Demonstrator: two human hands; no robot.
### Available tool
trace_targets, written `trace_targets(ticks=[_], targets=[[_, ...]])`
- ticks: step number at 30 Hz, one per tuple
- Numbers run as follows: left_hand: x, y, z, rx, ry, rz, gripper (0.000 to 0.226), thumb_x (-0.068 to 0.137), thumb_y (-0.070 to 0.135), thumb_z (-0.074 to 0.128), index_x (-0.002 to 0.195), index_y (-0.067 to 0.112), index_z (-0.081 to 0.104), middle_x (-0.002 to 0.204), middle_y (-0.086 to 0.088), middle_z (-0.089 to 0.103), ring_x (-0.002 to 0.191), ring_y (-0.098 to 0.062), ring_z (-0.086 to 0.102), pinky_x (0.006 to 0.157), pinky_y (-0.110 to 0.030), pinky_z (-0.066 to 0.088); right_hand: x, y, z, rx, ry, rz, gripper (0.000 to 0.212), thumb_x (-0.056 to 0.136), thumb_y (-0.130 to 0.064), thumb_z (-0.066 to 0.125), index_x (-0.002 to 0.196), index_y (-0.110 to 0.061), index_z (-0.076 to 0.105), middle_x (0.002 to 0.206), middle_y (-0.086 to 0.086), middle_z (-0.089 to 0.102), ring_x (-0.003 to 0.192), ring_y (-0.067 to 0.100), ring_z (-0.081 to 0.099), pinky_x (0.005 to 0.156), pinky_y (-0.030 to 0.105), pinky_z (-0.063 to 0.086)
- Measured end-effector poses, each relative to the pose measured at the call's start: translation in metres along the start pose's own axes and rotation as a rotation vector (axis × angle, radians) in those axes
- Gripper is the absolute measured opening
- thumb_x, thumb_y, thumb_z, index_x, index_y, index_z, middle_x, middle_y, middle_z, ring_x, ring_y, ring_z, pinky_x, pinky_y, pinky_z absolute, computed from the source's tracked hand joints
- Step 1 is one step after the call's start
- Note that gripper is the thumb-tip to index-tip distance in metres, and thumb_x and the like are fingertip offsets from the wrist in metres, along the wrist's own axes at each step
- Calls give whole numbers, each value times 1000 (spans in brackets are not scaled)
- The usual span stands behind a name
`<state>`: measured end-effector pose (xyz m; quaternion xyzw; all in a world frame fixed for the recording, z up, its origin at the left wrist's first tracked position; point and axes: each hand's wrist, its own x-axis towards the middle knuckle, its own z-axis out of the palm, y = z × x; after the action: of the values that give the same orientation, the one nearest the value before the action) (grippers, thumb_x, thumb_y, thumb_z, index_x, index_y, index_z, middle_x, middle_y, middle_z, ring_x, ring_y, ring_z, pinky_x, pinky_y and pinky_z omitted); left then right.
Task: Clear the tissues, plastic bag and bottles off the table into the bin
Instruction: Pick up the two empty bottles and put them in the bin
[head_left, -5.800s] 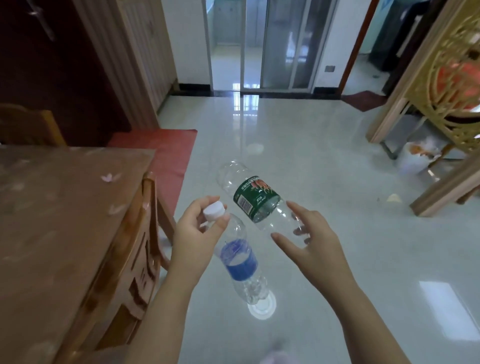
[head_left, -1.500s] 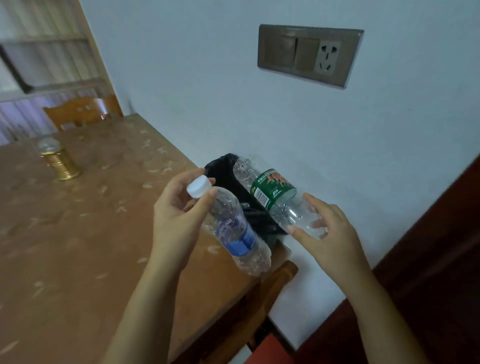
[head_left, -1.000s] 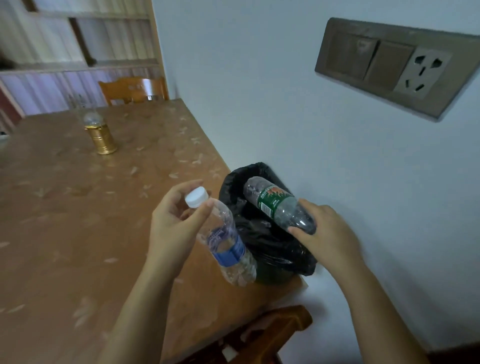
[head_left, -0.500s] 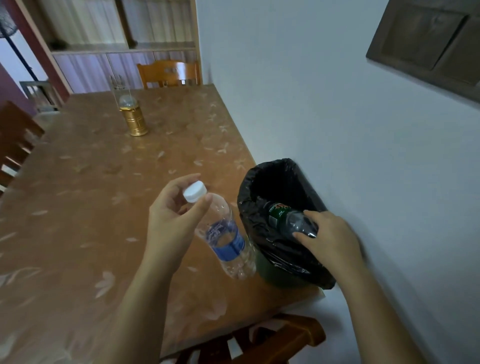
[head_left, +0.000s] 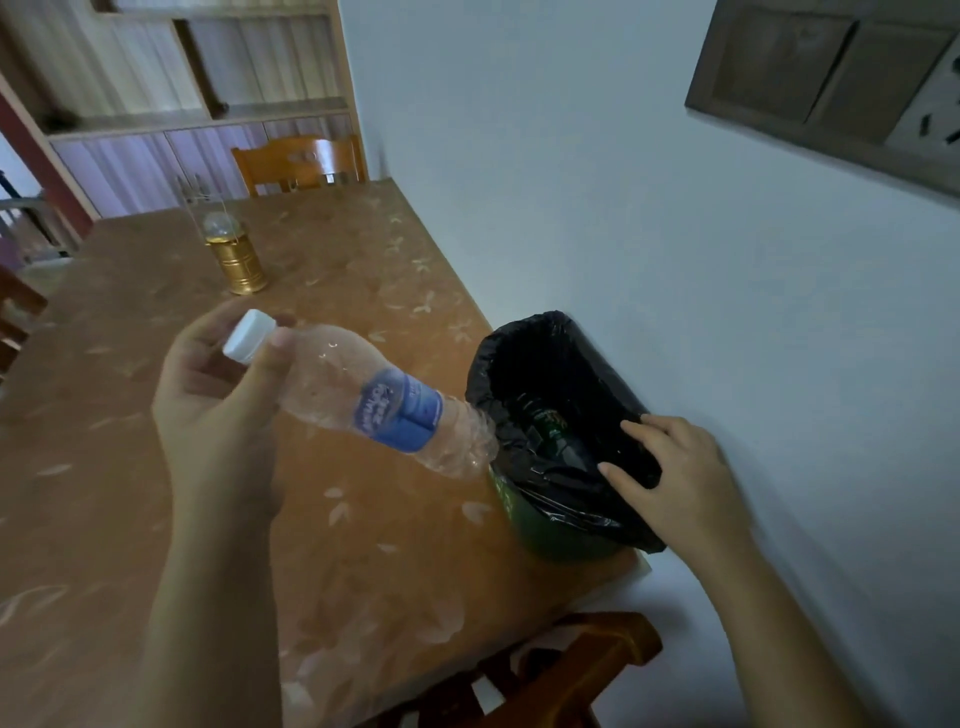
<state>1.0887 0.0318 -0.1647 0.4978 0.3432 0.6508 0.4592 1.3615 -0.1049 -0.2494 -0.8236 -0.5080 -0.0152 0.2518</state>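
Now that the green-label bottle (head_left: 551, 427) has gone from the right hand (head_left: 675, 480) into the bin (head_left: 558, 540), that hand is loose and empty — fingers apart on the black liner. The left hand (head_left: 218, 410) pinches the blue-label bottle (head_left: 384, 405) by its cap, bottom end just beside the bin's rim — one bottle left to drop.

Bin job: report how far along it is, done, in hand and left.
Done: the green-label bottle lies inside the black-lined bin, and the right hand is empty at the rim. In hand: the left hand holds the blue-label bottle by its capped neck, base at the rim. Left: drop it in. No tissues or plastic bag show on the table.
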Motion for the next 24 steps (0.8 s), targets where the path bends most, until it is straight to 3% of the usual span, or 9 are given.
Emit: trace_targets(ticks=[3, 6, 9, 16, 20, 22, 24], targets=[[1, 0, 11, -65, -3, 8, 25, 78, 19, 67, 101, 27, 59, 98, -3, 67, 93, -20, 64, 81, -40, 50, -10, 8, -4, 18, 18, 21, 46, 73, -33, 72, 113, -12, 62, 113, 9, 59, 109, 29, 49, 89, 34, 38], [-3, -7, 30, -123, -22, 13, 21, 83, 13, 63, 101, 24, 57, 89, 6, 71, 94, -20, 63, 85, -47, 48, -21, 15, -7, 35, 12, 60, 47, 73, -31, 73, 114, -11, 62, 114, 10, 58, 110, 29, 49, 88, 30, 35], [-10, -18, 51, -140, -48, 35, 24, 81, 18, 65, 102, 24, 56, 93, 3, 70, 96, -21, 61, 89, -50, 47, -30, 21, -6, 64, 11, 92, 46, 73, -30, 73, 114, -11, 62, 115, 9, 57, 111, 27, 50, 90, 29, 34], [-36, -58, 90, 45, -78, 93, 26, 86, 8, 63, 106, 20, 52, 103, -5, 60, 92, -5, 59, 81, -21, 49, -36, 24, 1, 117, 18, 130, 46, 75, -34, 70, 115, -14, 61, 120, 4, 52, 114, 20, 48, 93, 28, 38], [-49, -72, 106, 117, -67, 97, 27, 85, 7, 63, 108, 16, 52, 100, 14, 56, 87, 12, 57, 75, -8, 44, -36, 23, 3, 131, 29, 134, 43, 76, -33, 70, 114, -14, 62, 120, 3, 51, 114, 18, 49, 92, 25, 38], [-55, -81, 110, 157, -109, 104, 28, 84, 8, 65, 108, 15, 53, 101, 17, 56, 93, 11, 57, 79, -12, 46, -36, 23, 2, 143, 34, 131, 42, 76, -32, 69, 114, -14, 61, 121, 1, 50, 115, 16, 48, 92, 21, 34], [-56, -92, 112, 246, -194, 212, 30, 83, 11, 66, 110, 14, 55, 108, 10, 60, 103, -2, 58, 86, -25, 49, -37, 23, 2, 153, 22, 127, 42, 78, -32, 68, 116, -15, 60, 124, 0, 48, 118, 13, 45, 94, 17, 29]])
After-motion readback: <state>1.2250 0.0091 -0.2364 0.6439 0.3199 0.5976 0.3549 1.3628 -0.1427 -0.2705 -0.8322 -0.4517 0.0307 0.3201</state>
